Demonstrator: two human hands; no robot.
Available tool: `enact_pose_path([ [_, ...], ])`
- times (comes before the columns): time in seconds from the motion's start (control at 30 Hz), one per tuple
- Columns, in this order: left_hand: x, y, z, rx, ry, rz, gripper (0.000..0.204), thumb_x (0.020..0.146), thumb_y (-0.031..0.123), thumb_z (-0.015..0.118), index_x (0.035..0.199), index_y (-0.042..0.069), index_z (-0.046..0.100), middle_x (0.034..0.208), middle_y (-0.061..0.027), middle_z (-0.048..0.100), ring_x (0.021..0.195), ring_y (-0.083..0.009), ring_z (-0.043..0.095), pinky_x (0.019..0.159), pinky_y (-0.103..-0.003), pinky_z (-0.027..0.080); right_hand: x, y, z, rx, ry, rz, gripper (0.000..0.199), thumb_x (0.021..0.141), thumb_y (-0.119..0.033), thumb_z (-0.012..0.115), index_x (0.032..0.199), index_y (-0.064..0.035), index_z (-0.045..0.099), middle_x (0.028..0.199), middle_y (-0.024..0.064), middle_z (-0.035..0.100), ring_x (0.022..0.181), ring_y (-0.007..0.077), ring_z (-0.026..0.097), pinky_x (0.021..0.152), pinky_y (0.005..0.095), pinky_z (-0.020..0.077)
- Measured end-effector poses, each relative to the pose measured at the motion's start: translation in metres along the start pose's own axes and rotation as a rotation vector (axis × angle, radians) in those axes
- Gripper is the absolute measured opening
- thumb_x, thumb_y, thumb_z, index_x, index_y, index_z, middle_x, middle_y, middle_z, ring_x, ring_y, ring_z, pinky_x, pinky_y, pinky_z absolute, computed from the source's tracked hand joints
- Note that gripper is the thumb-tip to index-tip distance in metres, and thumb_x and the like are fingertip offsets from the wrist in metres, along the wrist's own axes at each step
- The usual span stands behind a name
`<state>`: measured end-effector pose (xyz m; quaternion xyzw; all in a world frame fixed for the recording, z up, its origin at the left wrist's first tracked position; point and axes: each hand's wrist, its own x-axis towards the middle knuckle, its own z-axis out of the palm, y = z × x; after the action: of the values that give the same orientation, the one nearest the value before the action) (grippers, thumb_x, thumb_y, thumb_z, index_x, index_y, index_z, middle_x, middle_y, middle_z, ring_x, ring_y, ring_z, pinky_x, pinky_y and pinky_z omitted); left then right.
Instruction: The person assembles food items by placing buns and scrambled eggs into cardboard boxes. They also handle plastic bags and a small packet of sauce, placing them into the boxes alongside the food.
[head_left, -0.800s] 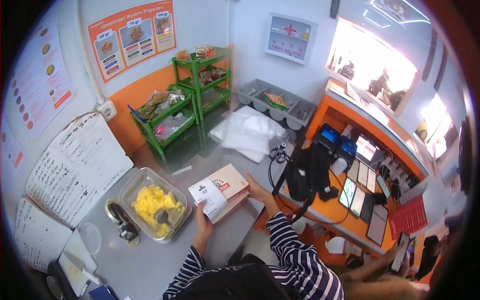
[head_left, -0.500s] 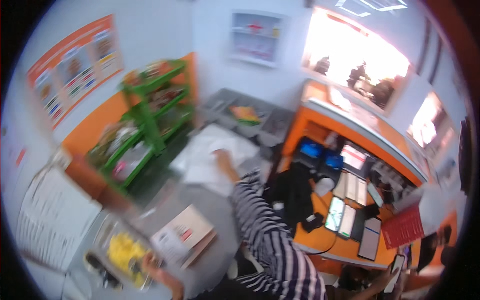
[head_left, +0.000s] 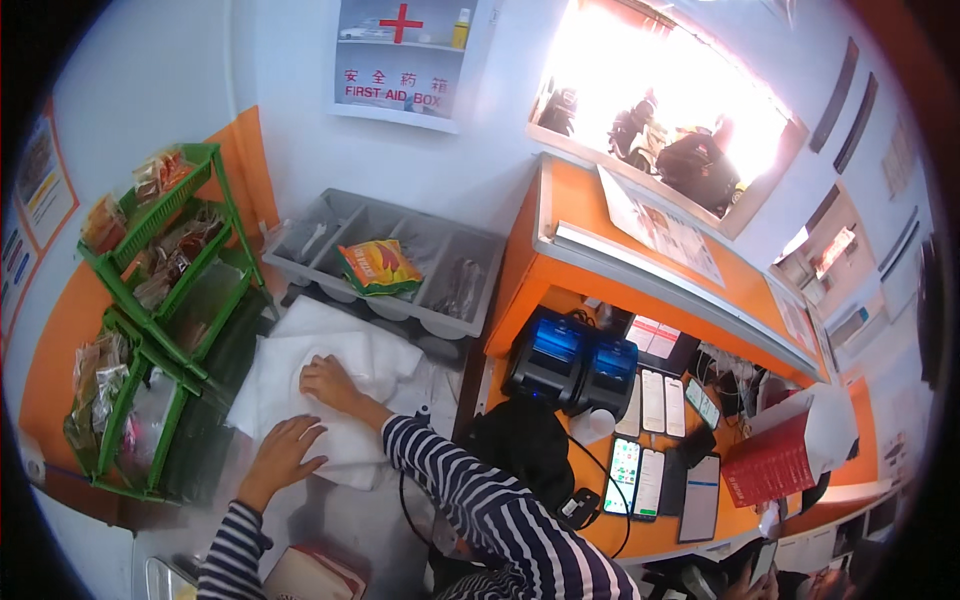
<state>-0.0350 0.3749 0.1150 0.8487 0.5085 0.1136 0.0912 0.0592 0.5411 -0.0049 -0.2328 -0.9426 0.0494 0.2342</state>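
Note:
A stack of thin white sheets, apparently plastic bags (head_left: pixel 390 355), lies on the grey counter in front of me. My right hand (head_left: pixel 330 384) rests on top of it, fingers bent and closed down on the upper layer. Just nearer and to the left, my left hand (head_left: pixel 284 456) is over the stack's near left edge with its fingers spread and nothing in it. A cardboard box (head_left: pixel 312 576) stands by my left forearm at the lower edge.
A green tiered rack (head_left: pixel 165 290) with packets stands on the left. Behind the stack is a grey divided tray (head_left: pixel 460 322) holding a yellow-orange packet (head_left: pixel 380 266). On the right, an orange desk (head_left: pixel 560 480) carries phones (head_left: pixel 622 478) and black printers (head_left: pixel 545 355). A person's hands hold a phone (head_left: pixel 763 563).
My left hand has moved from beside the tub of yellow packets to the white stack. My right hand stays on the stack. The view has turned, and the tub is mostly out of sight.

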Motion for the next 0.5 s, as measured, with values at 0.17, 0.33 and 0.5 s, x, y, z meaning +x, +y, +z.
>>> enact_pose_path([
  [0.17,0.004,-0.047,0.041,0.167,-0.051,0.096,0.063,0.079,0.050,0.044,0.125,0.008,0.037,0.132,-0.0090,0.034,0.123,-0.0239,0.028,0.101,-0.040,0.021,0.024,-0.005,-0.035,0.052,0.329,-0.408,0.009,0.072,-0.017,0.051,0.073,-0.0113,0.058,0.079,0.0038,0.055,0.079,0.0201,0.052,0.072,0.0365,0.0391],
  [0.33,0.000,-0.045,0.047,0.043,0.015,0.096,0.059,0.082,0.046,0.041,0.129,0.011,0.031,0.136,-0.0050,0.027,0.127,-0.0214,0.022,0.103,-0.041,0.016,0.047,-0.014,-0.071,0.340,0.208,-0.228,0.008,0.075,-0.014,0.052,0.076,-0.0065,0.056,0.069,0.0103,0.055,0.068,0.0271,0.054,0.061,0.0379,0.0416],
  [0.5,-0.011,-0.041,0.050,0.150,0.069,0.014,0.052,0.081,0.045,0.044,0.127,0.023,0.035,0.135,0.0017,0.029,0.126,-0.0187,0.022,0.102,-0.048,0.012,0.074,-0.008,-0.112,0.477,-0.068,0.038,0.023,0.081,-0.018,0.046,0.071,0.0006,0.055,0.075,0.0236,0.055,0.073,0.0390,0.054,0.065,0.0438,0.0415],
])
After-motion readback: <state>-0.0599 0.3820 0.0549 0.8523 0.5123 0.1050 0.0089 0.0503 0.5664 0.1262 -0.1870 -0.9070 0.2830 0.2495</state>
